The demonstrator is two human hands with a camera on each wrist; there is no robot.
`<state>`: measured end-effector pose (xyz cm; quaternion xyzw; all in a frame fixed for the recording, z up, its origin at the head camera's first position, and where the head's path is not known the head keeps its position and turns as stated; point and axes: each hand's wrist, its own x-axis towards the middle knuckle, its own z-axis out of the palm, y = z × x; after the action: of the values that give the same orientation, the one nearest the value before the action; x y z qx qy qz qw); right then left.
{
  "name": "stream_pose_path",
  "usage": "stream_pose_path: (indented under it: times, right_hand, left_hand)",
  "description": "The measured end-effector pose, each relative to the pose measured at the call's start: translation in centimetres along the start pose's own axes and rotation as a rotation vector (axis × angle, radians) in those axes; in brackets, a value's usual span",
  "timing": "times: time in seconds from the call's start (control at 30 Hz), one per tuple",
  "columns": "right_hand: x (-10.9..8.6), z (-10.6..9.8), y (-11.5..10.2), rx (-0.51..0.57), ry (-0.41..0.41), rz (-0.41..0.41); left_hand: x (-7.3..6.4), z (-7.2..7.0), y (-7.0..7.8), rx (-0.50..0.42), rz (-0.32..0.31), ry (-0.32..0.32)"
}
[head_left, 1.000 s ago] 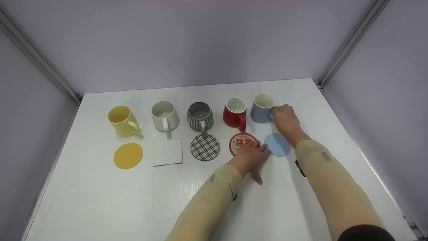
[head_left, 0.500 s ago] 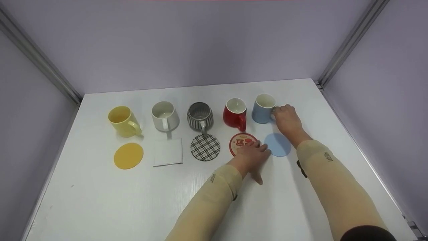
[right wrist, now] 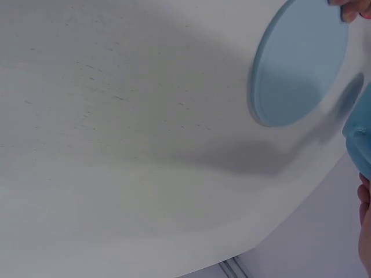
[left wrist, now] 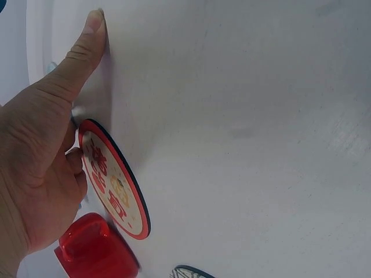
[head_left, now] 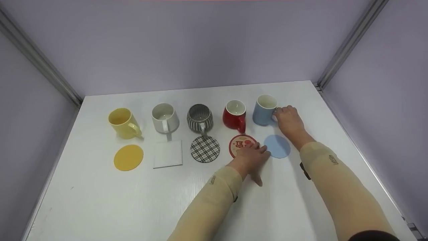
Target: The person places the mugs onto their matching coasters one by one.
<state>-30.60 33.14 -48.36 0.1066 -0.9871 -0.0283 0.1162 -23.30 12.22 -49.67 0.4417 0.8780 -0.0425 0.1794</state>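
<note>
At the right end of a row of mugs stands a light blue mug (head_left: 263, 113); my right hand (head_left: 291, 124) grips its handle from the right, fingers curled. A round blue coaster (head_left: 277, 146) lies in front of this mug. My left hand (head_left: 250, 157), fingers spread and thumb stretched out, rests low over the near right part of a round red coaster (head_left: 236, 143) with a printed design. Its fingertips reach the left edge of the blue coaster. Behind the red coaster is a red mug (head_left: 233, 117), handle towards me. In the left wrist view the palm (left wrist: 35, 168) holds nothing.
Further left stand a grey striped mug (head_left: 200, 120), a white mug (head_left: 170, 120) and a yellow mug (head_left: 123, 129). In front of them lie a checked coaster (head_left: 205, 149), a square white coaster (head_left: 168, 154) and a yellow coaster (head_left: 128, 158). Walls enclose the white table (head_left: 133, 204).
The light blue mug has shifted slightly right, away from the red mug, together with my right hand. My left hand stays in place. The head view has tipped a little.
</note>
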Motion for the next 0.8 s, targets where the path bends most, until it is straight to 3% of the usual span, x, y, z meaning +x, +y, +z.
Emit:
stream_pose_path:
  times: [0.5,0.67,0.8]
  right_hand:
    - [-0.6,-1.8,-0.1,0.066,-0.022,0.037]
    - [-0.9,-2.0,-0.1,0.09,-0.004,0.027]
    - [-1.4,-2.1,0.0,0.101,0.056,0.002]
  left_hand:
    - [-1.1,-0.4,0.3,-0.011,-0.01,0.043]
    - [-1.0,-0.4,0.2,-0.033,-0.021,0.022]
    - [-0.7,-0.4,0.3,-0.035,-0.038,-0.007]
